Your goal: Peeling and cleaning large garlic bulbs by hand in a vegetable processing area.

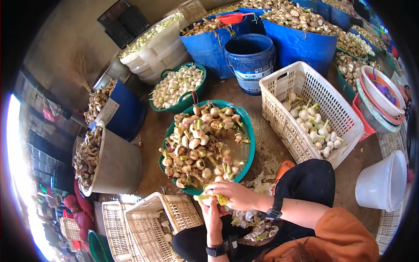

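Before my knees, my left hand (212, 214) holds up a garlic bulb by its pale green stalk (201, 197), the bulb itself mostly hidden by fingers. From the right, my right hand (240, 196) closes over the same garlic, with yellow-green skin (223, 200) showing under its fingers. Just beyond both hands is a green tub (251, 144) of unpeeled garlic bulbs (200, 133) standing in murky water. Peeled white garlic (307, 118) lies in a white plastic crate (278, 108) at the right. Loose garlic peelings (258, 226) are heaped on the floor below my wrists.
Left of my knee stand white crates (144, 226), one with some garlic inside. Behind the tub are a green basket of white garlic (178, 86), a dark blue bucket (250, 65) and blue barrels (298, 42). A white bucket (379, 183) stands at right, a grey tub (119, 160) at left.
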{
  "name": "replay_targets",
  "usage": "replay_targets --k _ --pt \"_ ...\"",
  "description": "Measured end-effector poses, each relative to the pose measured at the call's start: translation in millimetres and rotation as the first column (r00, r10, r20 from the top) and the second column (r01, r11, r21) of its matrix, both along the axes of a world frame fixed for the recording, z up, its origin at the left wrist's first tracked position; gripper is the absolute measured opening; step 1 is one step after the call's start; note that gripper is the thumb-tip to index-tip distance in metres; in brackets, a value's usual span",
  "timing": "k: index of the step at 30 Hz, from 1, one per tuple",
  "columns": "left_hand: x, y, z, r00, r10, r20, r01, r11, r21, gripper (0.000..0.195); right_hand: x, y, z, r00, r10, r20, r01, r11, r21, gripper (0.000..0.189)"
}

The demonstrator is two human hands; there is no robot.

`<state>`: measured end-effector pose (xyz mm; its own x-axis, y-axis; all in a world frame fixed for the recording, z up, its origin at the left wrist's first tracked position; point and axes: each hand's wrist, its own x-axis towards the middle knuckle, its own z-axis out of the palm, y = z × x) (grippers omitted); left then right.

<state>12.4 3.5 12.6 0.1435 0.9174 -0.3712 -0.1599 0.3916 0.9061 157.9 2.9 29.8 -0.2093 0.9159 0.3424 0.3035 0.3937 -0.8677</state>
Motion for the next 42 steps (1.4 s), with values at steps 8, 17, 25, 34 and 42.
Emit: replay_targets --k 8,17,25,34,42 --pt "-14 9 18 0.920 -0.358 0.160 0.335 0.929 0.154 0.060 18 12 -13 0.227 -0.350 -0.909 -0.535 0.735 -0.416 0.024" --pt "-6 6 17 0.983 -0.041 0.179 0.014 0.989 0.147 0.048 36 -4 -14 0.730 -0.017 0.684 0.078 0.995 -0.059 0.029" --pt "7 4 18 0.989 0.088 -0.119 -0.043 0.939 0.340 0.054 5 9 9 0.975 -0.189 0.116 0.196 0.979 -0.057 0.016" --pt "-7 2 24 0.994 -0.101 -0.047 0.111 0.941 0.320 0.054 12 7 17 0.960 -0.207 0.189 0.212 0.977 -0.008 0.011" --pt "-7 8 30 0.998 -0.064 0.016 0.056 0.955 0.291 0.060 9 2 32 0.993 -0.115 0.039 0.118 0.991 -0.063 0.018"
